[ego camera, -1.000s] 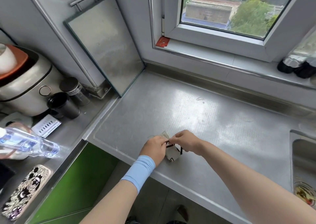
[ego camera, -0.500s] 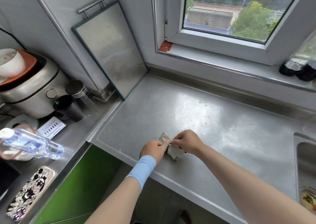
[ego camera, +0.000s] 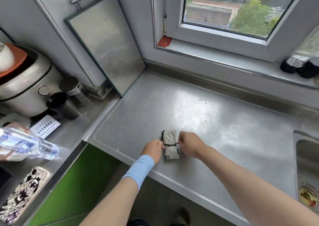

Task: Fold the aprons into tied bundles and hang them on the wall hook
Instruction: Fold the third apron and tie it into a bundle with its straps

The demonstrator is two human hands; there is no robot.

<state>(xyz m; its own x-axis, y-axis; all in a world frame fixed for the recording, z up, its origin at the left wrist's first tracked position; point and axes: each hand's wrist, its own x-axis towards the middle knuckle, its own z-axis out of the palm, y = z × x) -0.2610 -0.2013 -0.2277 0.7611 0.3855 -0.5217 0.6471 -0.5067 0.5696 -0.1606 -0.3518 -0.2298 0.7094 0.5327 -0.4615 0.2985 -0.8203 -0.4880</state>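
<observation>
Apron bundle (ego camera: pixel 170 137) sits on the tabletop (ego camera: pixel 215 118). Left hand (ego camera: pixel 153 150) and right hand (ego camera: pixel 189 144) each keep a pinch grip on its string (ego camera: pixel 170 145).

The person is wearing a smooth light blue cuff (ego camera: pixel 140 169) just behind the left hand (ego camera: pixel 153 149); both forearms are showing bare.

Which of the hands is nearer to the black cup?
Left. The left hand pinches the cord on the apron bundle's left side, the side toward the black cup; the right hand pinches the cord on the bundle's right side, farther away.
</observation>
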